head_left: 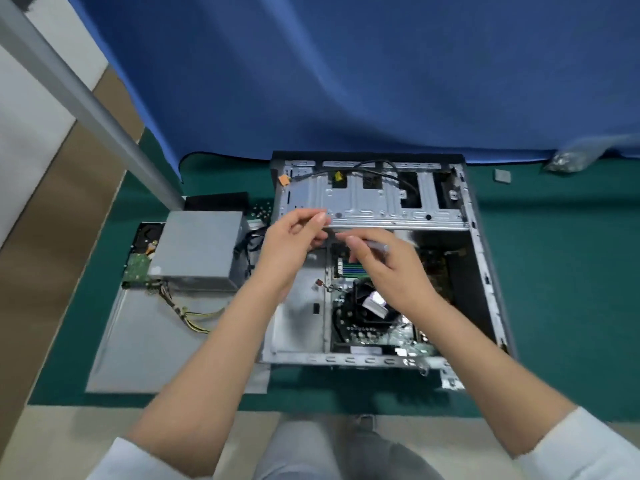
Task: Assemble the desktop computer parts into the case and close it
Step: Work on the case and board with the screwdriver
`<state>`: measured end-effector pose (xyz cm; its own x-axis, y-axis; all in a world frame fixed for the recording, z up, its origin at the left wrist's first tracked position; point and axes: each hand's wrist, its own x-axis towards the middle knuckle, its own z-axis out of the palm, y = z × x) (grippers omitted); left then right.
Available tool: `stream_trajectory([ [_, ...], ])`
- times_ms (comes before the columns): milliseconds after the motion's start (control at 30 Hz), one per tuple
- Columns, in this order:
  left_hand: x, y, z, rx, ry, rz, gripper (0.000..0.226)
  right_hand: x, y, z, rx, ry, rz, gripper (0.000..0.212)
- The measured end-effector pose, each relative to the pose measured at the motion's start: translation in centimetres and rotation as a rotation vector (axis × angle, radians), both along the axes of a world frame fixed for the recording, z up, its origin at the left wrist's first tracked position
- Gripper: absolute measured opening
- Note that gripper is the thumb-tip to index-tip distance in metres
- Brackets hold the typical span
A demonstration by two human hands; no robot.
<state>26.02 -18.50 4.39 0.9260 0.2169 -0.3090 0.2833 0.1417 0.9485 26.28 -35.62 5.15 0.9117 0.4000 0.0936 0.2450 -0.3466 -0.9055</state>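
Pinching a small grey tube (375, 244) in the right hand (388, 271), left hand (291, 244) curled at its tip, risking paste smeared across the motherboard (374, 330).

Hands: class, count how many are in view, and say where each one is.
2. The left hand is over the computer case's drive cage; the right hand, holding a grey tube, is over the motherboard.

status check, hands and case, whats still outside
Right hand grips a grey tube, left hand at its tip. Case open. Power supply still outside on side panel.
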Motion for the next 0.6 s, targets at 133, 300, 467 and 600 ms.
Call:
stream_trajectory([
  [133, -3.9, -4.1, 0.1, -0.079, 0.037, -0.042, 0.012, -3.9, -3.4, 0.0, 0.316, 0.2, -0.151, 0.009],
  [300, -7.3, -7.3, -1.2, -0.189, 0.067, -0.045, 0.012, -7.1, -5.2, -1.3, 0.504, 0.406, -0.226, 0.007],
  [467, -9.1, -8.2, -2.9, -0.252, 0.058, -0.025, 0.012, -8.7, -5.5, -2.5, 0.61, 0.471, -0.283, 0.005],
  [600, -9.6, -8.0, -3.4, -0.286, 0.041, 0.003, 0.015, -9.2, -5.6, -3.4, 0.689, 0.533, -0.282, 0.009],
])
